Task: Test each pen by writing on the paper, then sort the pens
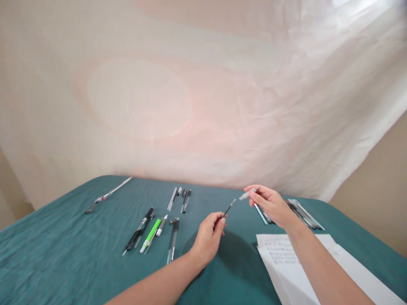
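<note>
My left hand (208, 237) is closed around a thin dark pen refill (229, 207), whose tip points up and to the right. Between the fingertips of my right hand (269, 205) is a clear, whitish pen cap (247, 194). The cap and the refill tip are close together but apart, both held above the table. My left palm hides the refill's lower end. Beneath my right hand lie a pale stick-like refill (260, 214) and other pen parts, partly covered by the hand.
White sheets with handwriting (280, 254) lie at the right, under my right forearm. Behind them is a bundle of refills (305, 214). To the left are a black pen (139, 231), a green pen (150, 235), a clear pen (173, 239) and a long wrapped stick (108, 195) on the green tablecloth (63, 250).
</note>
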Demonstrator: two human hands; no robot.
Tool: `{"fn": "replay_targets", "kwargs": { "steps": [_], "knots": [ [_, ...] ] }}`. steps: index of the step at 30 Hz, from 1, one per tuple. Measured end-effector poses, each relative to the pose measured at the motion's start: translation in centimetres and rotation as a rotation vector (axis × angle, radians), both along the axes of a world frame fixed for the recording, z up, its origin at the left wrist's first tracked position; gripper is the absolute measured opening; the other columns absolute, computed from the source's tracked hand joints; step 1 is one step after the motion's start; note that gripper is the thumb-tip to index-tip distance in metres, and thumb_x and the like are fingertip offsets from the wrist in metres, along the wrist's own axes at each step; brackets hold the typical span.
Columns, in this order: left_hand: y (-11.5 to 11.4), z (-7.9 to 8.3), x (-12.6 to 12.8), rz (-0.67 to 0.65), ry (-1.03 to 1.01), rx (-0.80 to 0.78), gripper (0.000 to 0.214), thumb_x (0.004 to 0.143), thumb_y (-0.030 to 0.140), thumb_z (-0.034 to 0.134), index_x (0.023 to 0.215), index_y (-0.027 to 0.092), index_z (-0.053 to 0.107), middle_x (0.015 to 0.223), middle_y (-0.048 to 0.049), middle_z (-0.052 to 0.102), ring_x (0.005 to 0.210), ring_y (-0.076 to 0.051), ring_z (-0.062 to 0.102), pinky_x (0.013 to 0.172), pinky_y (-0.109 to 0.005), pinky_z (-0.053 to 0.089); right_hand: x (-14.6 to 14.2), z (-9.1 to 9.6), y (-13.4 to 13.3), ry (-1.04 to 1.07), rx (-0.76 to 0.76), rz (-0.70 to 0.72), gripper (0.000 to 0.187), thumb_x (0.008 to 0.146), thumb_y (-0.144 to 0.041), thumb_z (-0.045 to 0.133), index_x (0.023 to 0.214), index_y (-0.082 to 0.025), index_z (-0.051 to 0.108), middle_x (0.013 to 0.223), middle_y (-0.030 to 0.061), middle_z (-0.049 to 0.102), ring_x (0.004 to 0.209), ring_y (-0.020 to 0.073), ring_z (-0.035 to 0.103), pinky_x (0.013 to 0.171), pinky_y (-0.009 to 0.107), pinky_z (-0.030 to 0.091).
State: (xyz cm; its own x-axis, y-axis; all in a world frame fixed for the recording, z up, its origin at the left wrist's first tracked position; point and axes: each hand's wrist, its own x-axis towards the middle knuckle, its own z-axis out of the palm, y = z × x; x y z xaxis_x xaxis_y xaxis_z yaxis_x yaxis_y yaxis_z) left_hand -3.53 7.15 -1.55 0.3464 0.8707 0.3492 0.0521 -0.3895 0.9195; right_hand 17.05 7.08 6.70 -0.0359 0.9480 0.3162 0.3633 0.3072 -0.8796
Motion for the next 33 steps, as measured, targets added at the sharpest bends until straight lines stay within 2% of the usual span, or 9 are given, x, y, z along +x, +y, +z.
{"fn": "replay_targets", "kwargs": {
  "steps": [10, 24, 33],
  "knots": [
    [0.0, 0.1, 0.1, -0.015, 0.003, 0.023, 0.025, 0.085, 0.032, 0.039, 0.097, 0.017, 0.055, 0.076, -0.0013, 0.054, 0.06, -0.011, 0.05, 0.06, -0.023, 0.041, -0.9, 0.7, -0.4, -0.067, 0.039, -0.009, 0.032, 0.079, -0.043, 0.05, 0.096, -0.017, 0.058, 0.065, 0.0004, 0.054, 0.061, 0.012, 0.049, 0.058, 0.023, 0.041],
    [0.0, 0.3, -0.1, -0.016, 0.044, 0.065, 0.022, 0.085, 0.03, 0.04, 0.091, 0.017, 0.056, 0.074, -0.0008, 0.053, 0.061, -0.011, 0.05, 0.061, -0.023, 0.04, -2.2, -0.4, -0.3, -0.056, -0.029, 0.104, 0.028, 0.077, -0.041, 0.053, 0.092, -0.017, 0.058, 0.072, 0.0013, 0.058, 0.063, 0.0117, 0.053, 0.061, 0.025, 0.043],
    [-0.1, 0.2, 0.0, -0.023, 0.056, 0.054, 0.022, 0.085, 0.031, 0.04, 0.092, 0.018, 0.057, 0.073, -0.0003, 0.053, 0.061, -0.011, 0.049, 0.061, -0.023, 0.039, -2.1, -0.7, -0.1, -0.002, -0.05, 0.132, 0.026, 0.077, -0.04, 0.055, 0.087, -0.017, 0.057, 0.065, -0.0007, 0.055, 0.059, 0.0106, 0.051, 0.06, 0.025, 0.042]
  ]
}}
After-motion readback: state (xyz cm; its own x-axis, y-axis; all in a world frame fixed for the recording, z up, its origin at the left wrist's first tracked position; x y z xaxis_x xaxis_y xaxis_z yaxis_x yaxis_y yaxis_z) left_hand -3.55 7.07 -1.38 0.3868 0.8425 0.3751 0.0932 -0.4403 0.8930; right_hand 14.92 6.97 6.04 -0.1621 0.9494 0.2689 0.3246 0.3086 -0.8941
